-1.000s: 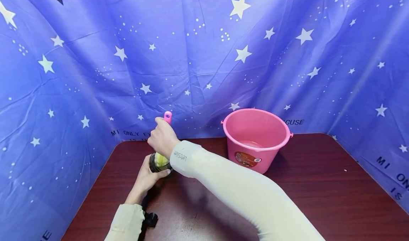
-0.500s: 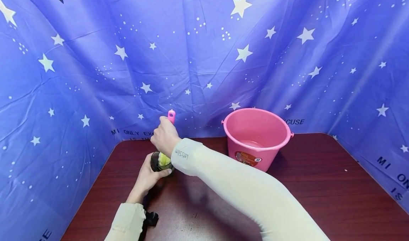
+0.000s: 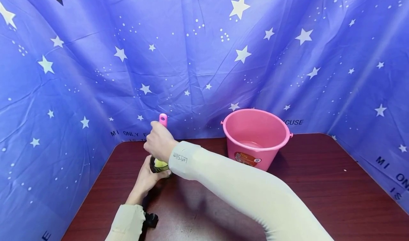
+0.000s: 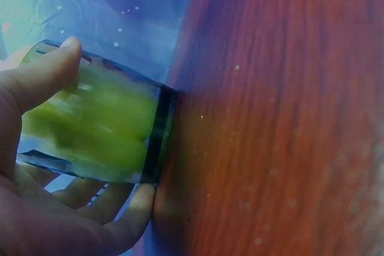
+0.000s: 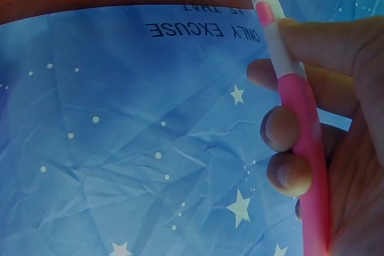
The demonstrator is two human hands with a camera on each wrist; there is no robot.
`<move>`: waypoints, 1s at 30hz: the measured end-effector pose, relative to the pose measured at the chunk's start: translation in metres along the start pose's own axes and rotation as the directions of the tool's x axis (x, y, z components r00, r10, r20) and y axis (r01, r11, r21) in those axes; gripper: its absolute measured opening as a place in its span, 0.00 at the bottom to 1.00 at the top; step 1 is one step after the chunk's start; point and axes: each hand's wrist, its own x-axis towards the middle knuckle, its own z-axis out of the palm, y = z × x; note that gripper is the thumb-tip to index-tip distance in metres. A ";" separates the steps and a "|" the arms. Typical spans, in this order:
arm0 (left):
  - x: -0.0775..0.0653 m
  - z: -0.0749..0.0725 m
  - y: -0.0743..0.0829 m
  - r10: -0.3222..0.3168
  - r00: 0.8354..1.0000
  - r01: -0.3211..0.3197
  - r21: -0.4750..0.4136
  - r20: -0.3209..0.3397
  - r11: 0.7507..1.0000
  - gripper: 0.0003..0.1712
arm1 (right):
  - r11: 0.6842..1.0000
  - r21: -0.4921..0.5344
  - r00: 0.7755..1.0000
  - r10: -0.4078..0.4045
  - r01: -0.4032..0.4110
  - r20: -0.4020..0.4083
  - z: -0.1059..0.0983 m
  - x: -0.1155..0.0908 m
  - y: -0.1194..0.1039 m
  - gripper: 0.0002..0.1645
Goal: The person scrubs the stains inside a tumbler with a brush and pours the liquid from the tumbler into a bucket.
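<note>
My left hand [image 3: 147, 176] grips a dark-tinted glass [image 4: 159, 139] around its side, thumb on one side and fingers on the other. Its base meets the tabletop in the left wrist view. Inside the glass sits the yellow sponge head [image 3: 161, 164] of a cup brush, blurred through the wall in that view. From above, my right hand [image 3: 159, 141] holds the brush's pink and white handle [image 5: 313, 202], fingers curled round it. The handle's pink end with a hanging hole sticks up past this hand in the head view. The right hand and sleeve partly cover the glass's mouth.
A pink bucket [image 3: 232, 144] with a round label stands to the right, behind the right forearm. The brown wooden table [image 3: 335, 184] ends at a blue star-patterned cloth [image 3: 198, 63] on the back and sides. A small black object [image 3: 151, 220] sits by the left cuff.
My right hand and the brush have shifted right and slightly up, then back left and down, the sponge moving within the glass. The left hand and glass stay almost in place.
</note>
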 end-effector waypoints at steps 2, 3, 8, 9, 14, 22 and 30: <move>0.002 0.000 -0.005 -0.004 1.000 0.004 0.008 0.002 1.000 0.41 | 1.000 -0.023 1.000 -0.004 0.004 -0.016 -0.001 0.000 -0.002 0.10; 0.004 0.000 -0.009 -0.008 1.000 0.008 0.001 0.003 1.000 0.41 | 0.999 -0.035 1.000 -0.007 0.006 -0.026 -0.001 0.000 -0.003 0.10; 0.014 0.002 -0.031 0.010 1.000 -0.009 -0.046 0.005 0.999 0.42 | 0.993 -0.113 0.998 -0.035 0.029 -0.056 -0.003 0.003 -0.009 0.12; 0.015 0.002 -0.032 0.021 1.000 -0.020 -0.054 0.008 0.998 0.43 | 0.992 -0.124 0.998 -0.038 0.031 -0.056 -0.003 0.003 -0.010 0.12; 0.016 0.003 -0.036 0.043 0.999 -0.043 -0.066 0.010 0.997 0.42 | 0.990 -0.141 0.998 -0.020 0.013 -0.052 -0.001 0.008 -0.011 0.12; 0.017 0.003 -0.037 0.022 1.000 -0.023 -0.046 -0.012 0.999 0.39 | 0.991 -0.130 1.000 0.008 -0.009 -0.009 0.003 0.014 -0.009 0.15; 0.017 0.004 -0.036 0.018 1.000 -0.019 -0.036 -0.024 0.999 0.44 | 0.994 -0.073 0.993 0.091 -0.085 0.078 0.006 0.017 -0.005 0.14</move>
